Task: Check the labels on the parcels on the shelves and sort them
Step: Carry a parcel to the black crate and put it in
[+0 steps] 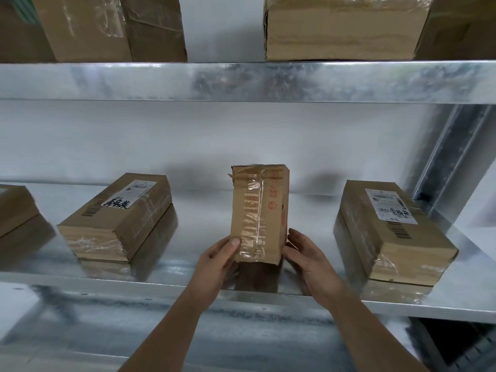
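1. Galvanised metal shelf stood against a white wall; a second shelf, the upper shelf, ran above it, and a steel upright rose at the right.
2. Middle parcel stood on end on the shelf near its front edge, slightly tilted, its taped face with red printing toward the camera. No paper label showed on that face.
3. Left hand gripped the parcel's lower left corner, thumb pressed flat on the front face, fingers hidden behind.
4. Right hand held the lower right edge, thumb and fingers curved against the side of the carton. Both grips were grasping the parcel.
5. Left parcel lay flat, well apart from the held one, a white label with black handwriting and a barcode on top.
6. Right parcel lay flat too, well apart on the other side, with a white label, the right label, also handwritten and barcoded.
7. Edge parcel was cut off at the far left of the same shelf.
8. Upper shelf carried two large cartons, the left carton and the right carton, both taped; labels could not be made out.
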